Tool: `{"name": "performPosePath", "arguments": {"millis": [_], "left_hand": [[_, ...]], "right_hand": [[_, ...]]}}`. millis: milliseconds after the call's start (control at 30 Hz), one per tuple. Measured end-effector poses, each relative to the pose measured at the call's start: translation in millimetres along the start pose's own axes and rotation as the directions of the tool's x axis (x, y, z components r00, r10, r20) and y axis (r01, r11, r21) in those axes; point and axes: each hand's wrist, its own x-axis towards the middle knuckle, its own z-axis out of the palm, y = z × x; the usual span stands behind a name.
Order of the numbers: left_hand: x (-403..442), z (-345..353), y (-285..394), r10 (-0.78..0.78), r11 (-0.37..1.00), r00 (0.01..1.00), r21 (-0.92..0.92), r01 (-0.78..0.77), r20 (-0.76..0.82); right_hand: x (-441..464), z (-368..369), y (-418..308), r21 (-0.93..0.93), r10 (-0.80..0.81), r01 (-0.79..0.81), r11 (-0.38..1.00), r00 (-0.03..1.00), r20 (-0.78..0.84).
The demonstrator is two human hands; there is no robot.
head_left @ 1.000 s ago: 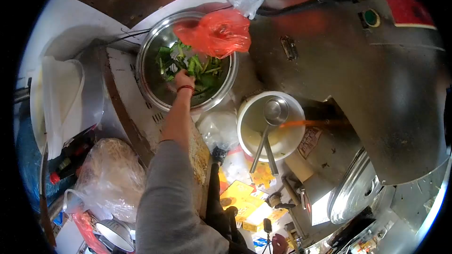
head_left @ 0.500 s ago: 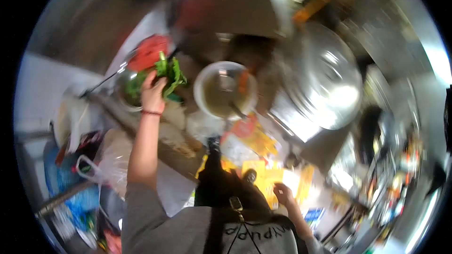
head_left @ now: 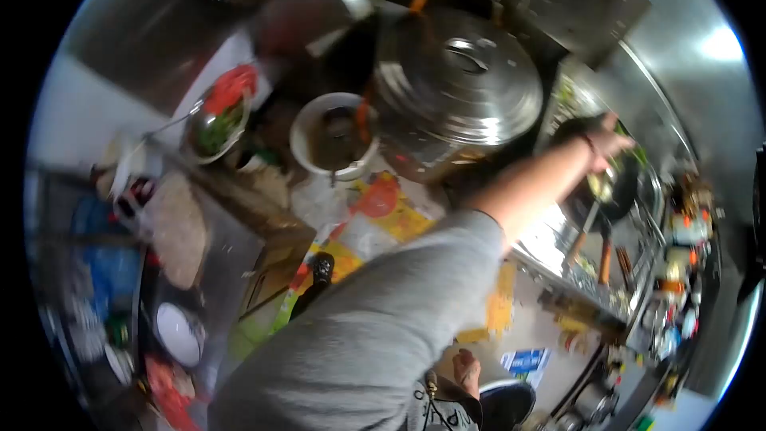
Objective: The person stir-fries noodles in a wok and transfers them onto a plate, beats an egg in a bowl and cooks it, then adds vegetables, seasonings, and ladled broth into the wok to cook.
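Observation:
Over the dark wok [head_left: 618, 201] on the right, my left hand [head_left: 608, 150] is closed on leafy greens [head_left: 636, 152], slightly blurred by motion. A red band circles its wrist. Pale pieces of food lie in the wok below the fingers. My right hand [head_left: 466, 370] hangs low near my body, loosely open, with nothing visible in it. More greens [head_left: 215, 136] lie in the metal bowl [head_left: 194, 140] at the upper left, under a red plastic bag [head_left: 232, 86].
A large pot with a metal lid [head_left: 459, 84] stands left of the wok. Beside it is a white tub [head_left: 300, 137] with a ladle in brownish liquid. Wooden-handled tools [head_left: 605, 262] lean at the wok's near side. Bottles and jars [head_left: 677, 271] line the right edge.
My left hand has carried the greens from beside the bowl rightward, past the tub and lidded pot, to the wok. Earlier it was inside the bowl. The view has shifted right.

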Motion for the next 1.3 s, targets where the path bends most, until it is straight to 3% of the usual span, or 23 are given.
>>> {"name": "performPosePath", "arguments": {"millis": [33,100,133,167,200,233,300,367,400,433,567,633,667,700,733,767,833,900,1100,1167,1233,1267,1300], "left_hand": [[4,12,-8,0.023,1.0,0.999,-0.004,-0.023,0.022],[-34,8,-24,0.249,0.96,0.968,-0.13,-0.249,-0.017],[-62,-7,-37,0.192,0.925,0.981,-0.336,-0.178,0.01],[-93,-37,-47,0.241,0.944,0.954,-0.272,-0.188,0.177],[-194,-41,-12,0.135,0.899,0.985,-0.431,-0.075,0.111],[-242,-64,-16,0.24,0.943,0.97,-0.247,-0.225,0.033],[-381,-117,-3,0.184,0.961,0.973,-0.184,-0.208,-0.138],[-505,-178,-5,0.448,0.874,0.795,0.386,-0.295,-0.409],[-563,-217,-6,0.517,0.84,0.754,0.411,-0.355,-0.405],[-631,-230,9,0.624,0.746,0.635,0.591,-0.308,-0.456],[-862,-209,47,0.767,0.636,0.152,0.71,-0.303,-0.623],[-947,-172,58,0.75,0.642,-0.054,0.746,-0.178,-0.659],[-987,-143,74,0.713,0.668,-0.15,0.729,-0.151,-0.685],[-1015,-127,80,0.593,0.776,-0.19,0.619,-0.122,-0.782],[-1038,-121,73,0.668,0.683,-0.267,0.715,-0.151,-0.694],[-1062,-118,65,0.669,0.676,-0.279,0.72,-0.156,-0.689],[-1092,-112,50,0.624,0.547,-0.409,0.746,-0.378,-0.665],[-1108,-117,35,0.583,0.518,-0.463,0.745,-0.421,-0.667],[-1132,-125,31,0.494,0.396,-0.559,0.745,-0.537,-0.666],[-1139,-129,37,0.496,0.394,-0.537,0.727,-0.562,-0.683],[-1149,-132,46,0.511,0.38,-0.484,0.692,-0.614,-0.71],[-1151,-130,54,0.513,0.382,-0.473,0.684,-0.621,-0.716],[-1153,-124,66,0.584,0.402,-0.469,0.739,-0.541,-0.662]], "right_hand": [[8,12,2,-0.229,-0.144,0.163,0.96,0.985,0.096],[28,44,5,-0.589,-0.36,0.498,0.637,0.867,0.344],[37,66,8,-0.695,-0.519,0.508,0.508,0.825,0.224],[56,76,15,-0.703,-0.566,0.556,0.443,0.781,0.261],[68,70,2,-0.587,-0.622,0.578,0.567,0.768,0.154],[73,60,-20,-0.443,-0.647,0.597,0.668,0.761,0.051],[84,37,-74,-0.095,-0.632,0.625,0.775,0.764,-0.126],[84,26,-149,0.178,-0.6,0.627,0.758,0.778,-0.186],[84,22,-189,0.261,-0.598,0.626,0.734,0.779,-0.187],[82,17,-247,0.35,-0.695,0.718,0.602,0.687,-0.213],[7,32,-535,0.168,-0.992,0.978,0.126,0.125,0.018],[-83,65,-667,0.238,-0.952,0.967,-0.092,-0.156,0.264],[-137,112,-728,0.441,-0.929,0.872,-0.214,-0.32,0.183],[-161,149,-779,0.404,-0.885,0.854,-0.326,-0.426,0.186],[-185,198,-827,0.329,-0.833,0.811,-0.484,-0.542,0.111],[-200,250,-871,0.275,-0.846,0.859,-0.431,-0.491,0.207],[-191,342,-940,-0.167,-0.882,0.871,-0.461,-0.43,0.195],[-194,385,-961,-0.468,-0.788,0.693,-0.549,-0.615,0.014],[-190,394,-983,-0.469,-0.911,0.783,-0.409,-0.317,0.265],[-184,374,-1004,-0.074,-0.876,0.964,-0.254,-0.197,0.44],[-190,347,-1004,0.398,-0.888,0.868,0.296,0.097,0.45],[-193,336,-1007,0.019,-0.898,0.999,-0.026,-0.032,0.439],[-198,326,-1010,-0.357,-0.863,0.866,-0.351,-0.15,0.482]]}}
